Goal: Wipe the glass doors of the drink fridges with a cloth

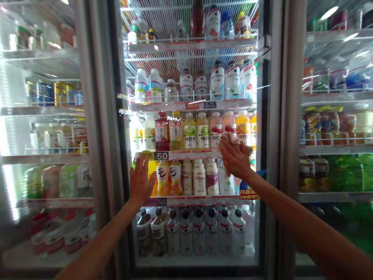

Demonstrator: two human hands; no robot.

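My right hand point(234, 157) is raised against the glass door point(186, 182) of a drinks fridge, at the height of the middle shelf. Under its fingers is a crumpled pale cloth point(237, 142), slightly blurred and partly hidden by the hand. My left hand point(142, 181) is up at the lower left of the same door, palm forward, fingers apart, with nothing in it. Whether it touches the glass I cannot tell. Behind the hands stand rows of bottles, among them a red bottle point(162, 132) and a yellow-labelled orange drink point(175, 179).
Metal door frames point(101, 116) run upright on both sides. Further fridge sections with cans point(46, 93) and green bottles point(338, 173) lie to the left and right. Price strips point(192, 156) line the shelf edges. A red and yellow sticker point(249, 194) is near my right forearm.
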